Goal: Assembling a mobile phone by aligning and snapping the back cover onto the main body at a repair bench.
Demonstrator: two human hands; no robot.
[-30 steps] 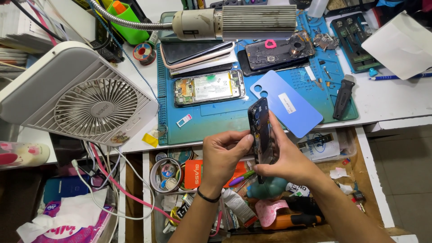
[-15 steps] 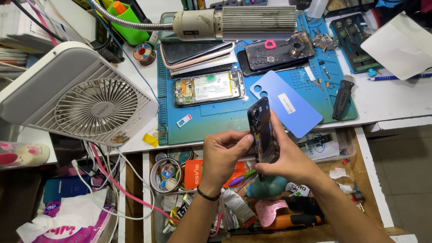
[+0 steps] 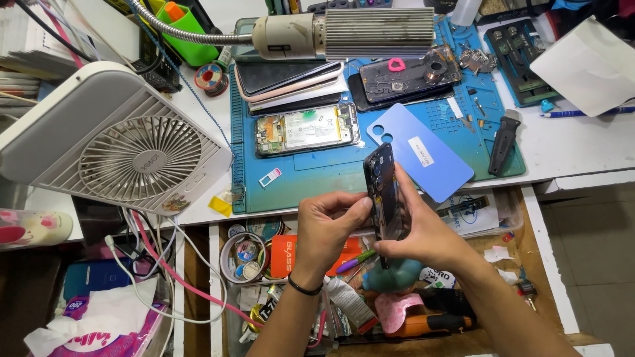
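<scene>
Both my hands hold a dark phone frame [image 3: 383, 192] upright over the front edge of the blue work mat [image 3: 317, 175]. My right hand [image 3: 423, 235] grips it from behind and below. My left hand [image 3: 327, 228] pinches its left edge with thumb and fingers. On the mat behind lie an opened phone showing its insides [image 3: 307, 129] and a light blue back cover [image 3: 420, 155], which the held frame partly hides.
A white desk fan [image 3: 116, 142] stands at the left. A lamp on a flexible neck [image 3: 344, 33] hangs over stacked phones [image 3: 291, 82]. A black tool [image 3: 503, 142] lies at the mat's right. The open drawer below holds tape rolls [image 3: 245, 258], tubes and tools.
The phone frame has tilted slightly in my hands; both hands stay in almost the same place.
</scene>
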